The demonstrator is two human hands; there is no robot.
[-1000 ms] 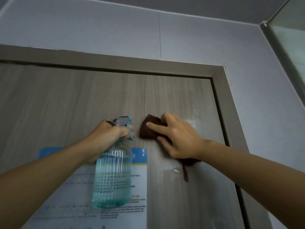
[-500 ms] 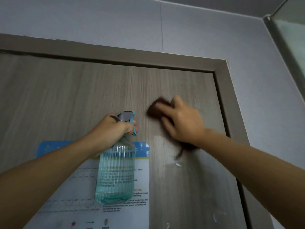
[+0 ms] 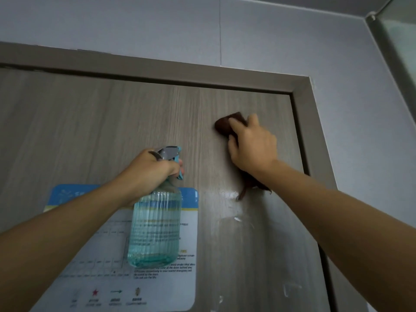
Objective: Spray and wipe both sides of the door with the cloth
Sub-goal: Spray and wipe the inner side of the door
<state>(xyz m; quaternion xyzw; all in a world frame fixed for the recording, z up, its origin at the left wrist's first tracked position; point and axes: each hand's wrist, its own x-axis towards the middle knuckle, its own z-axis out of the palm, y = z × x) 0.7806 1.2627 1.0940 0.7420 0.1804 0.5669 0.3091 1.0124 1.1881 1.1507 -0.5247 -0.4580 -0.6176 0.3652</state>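
Cloth (image 3: 225, 126) lies mostly hidden beneath right hand (image 3: 253, 146) pressing door (image 3: 101, 122).

The notice (image 3: 157, 278) on the door (image 3: 90, 122), below the left hand (image 3: 148, 170), carries small English print, mostly blurred. Only "nearest emergency exit" reads; a red star and an arrow stand beneath.

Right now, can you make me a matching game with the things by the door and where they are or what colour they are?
Things:
1. spray bottle
2. cloth
3. poster
4. door frame

Descriptions:
A. dark brown, under the right hand
B. stuck on the door, blue top
C. clear teal, in the left hand
D. grey-brown, around the door

Pairs: 1-C, 2-A, 3-B, 4-D
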